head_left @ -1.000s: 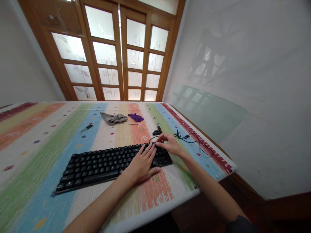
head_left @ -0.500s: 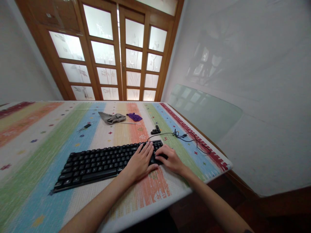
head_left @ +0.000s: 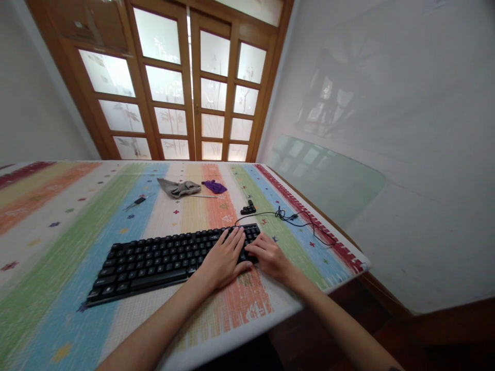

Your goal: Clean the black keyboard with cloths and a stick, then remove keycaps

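A black keyboard [head_left: 158, 260] lies at a slant on the striped tablecloth, its right end partly hidden under my hands. My left hand [head_left: 223, 257] rests flat on the right part of the keys, fingers stretched out and thumb apart. At the right end of the keyboard, over the number keys, my right hand [head_left: 268, 256] has its fingers curled and pressed together. What they pinch, if anything, is hidden. A small cluster of loose black keycaps [head_left: 248, 208] sits just behind the keyboard.
The keyboard's black cable [head_left: 286, 216] runs tangled toward the right table edge. Farther back lie a grey cloth [head_left: 178, 188], a purple cloth [head_left: 215, 186] and a thin stick [head_left: 203, 196]. A small dark tool with thin metal prongs [head_left: 136, 202] is at the left. A wall stands to the right.
My right hand's fingers have drawn closer together over the number keys, and the hand has turned slightly. The left hand stays in place on the keyboard.
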Demonstrator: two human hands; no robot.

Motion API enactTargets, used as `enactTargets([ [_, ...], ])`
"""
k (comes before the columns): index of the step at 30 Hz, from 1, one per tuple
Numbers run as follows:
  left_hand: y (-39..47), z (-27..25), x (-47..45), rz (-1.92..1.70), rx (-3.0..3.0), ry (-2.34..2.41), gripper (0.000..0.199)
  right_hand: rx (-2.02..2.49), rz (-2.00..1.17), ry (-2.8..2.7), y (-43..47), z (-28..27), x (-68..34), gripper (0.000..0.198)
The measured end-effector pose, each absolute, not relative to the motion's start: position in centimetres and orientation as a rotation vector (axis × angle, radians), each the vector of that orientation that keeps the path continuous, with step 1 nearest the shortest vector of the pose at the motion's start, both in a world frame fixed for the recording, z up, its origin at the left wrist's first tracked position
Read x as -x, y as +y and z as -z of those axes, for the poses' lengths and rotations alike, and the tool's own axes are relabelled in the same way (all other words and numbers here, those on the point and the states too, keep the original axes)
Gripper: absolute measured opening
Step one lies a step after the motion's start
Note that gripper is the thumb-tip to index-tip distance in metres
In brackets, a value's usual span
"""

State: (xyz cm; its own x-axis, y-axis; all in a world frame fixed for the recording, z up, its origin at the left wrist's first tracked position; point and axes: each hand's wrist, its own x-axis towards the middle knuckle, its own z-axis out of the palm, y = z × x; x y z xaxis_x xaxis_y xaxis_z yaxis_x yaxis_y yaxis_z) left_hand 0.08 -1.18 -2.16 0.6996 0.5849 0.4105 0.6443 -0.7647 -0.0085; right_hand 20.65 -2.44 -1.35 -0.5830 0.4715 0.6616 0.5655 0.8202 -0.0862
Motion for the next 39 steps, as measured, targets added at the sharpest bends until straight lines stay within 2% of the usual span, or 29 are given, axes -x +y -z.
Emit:
enactTargets([
  [13,-1.2,2.1,-0.1,0.534,2.791,-1.036,0.074,0.864,0.511,-2.511,-3.8,1.2,-19.5,0.019],
  [21,-1.1,2.2,0.1,0.521,2.761,-1.001,0.067,0.853,0.725,-2.57,-4.9,0.9,-18.9,0.031],
  [26,-1.1,2.0,0.0,0.476,2.779,-0.986,0.066,0.888,0.655,-2.54,-5.5,1.6,-19.1,0.039],
  [33,-0.5,1.9,0.0,0.543,2.814,-1.008,0.068,0.913,0.263,-2.217,-3.5,0.7,-20.9,0.036],
  [39,0.4,0.9,0.5,0.503,2.92,-0.985,0.061,1.009,0.232,-2.023,-0.1,-1.2,-22.7,0.03],
])
